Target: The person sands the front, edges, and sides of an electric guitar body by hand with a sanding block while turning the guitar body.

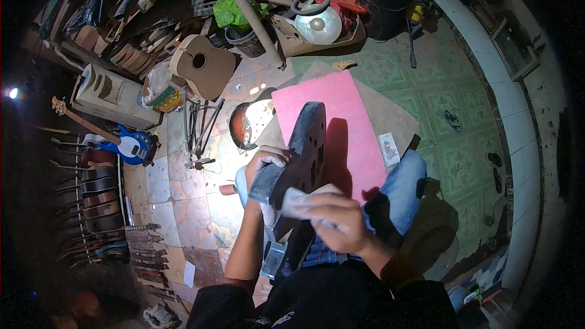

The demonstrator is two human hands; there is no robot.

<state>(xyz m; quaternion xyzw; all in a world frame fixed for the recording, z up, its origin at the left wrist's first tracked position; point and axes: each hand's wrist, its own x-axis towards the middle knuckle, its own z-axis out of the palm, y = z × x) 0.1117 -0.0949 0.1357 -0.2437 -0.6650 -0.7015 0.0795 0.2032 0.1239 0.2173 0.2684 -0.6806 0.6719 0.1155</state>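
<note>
A dark guitar body [308,146] with a dusty, greyish edge stands tilted on its side above my lap. My left hand [268,161] is wrapped round its left edge, fingers curled over the rim. Against the lower right part of the body, my right hand [338,219] grips a whitish, blurred piece [295,203], perhaps paper or cloth. Beyond the body a pink sheet [323,103] lies on the floor, over a larger brown board [390,109].
A sunburst guitar body [244,125] lies left of the pink sheet. Farther left are metal stands [198,128], an acoustic guitar body [198,64] and a blue bass [131,146]. Guitar necks [146,247] line the lower left. A black bucket [384,6] stands at the back.
</note>
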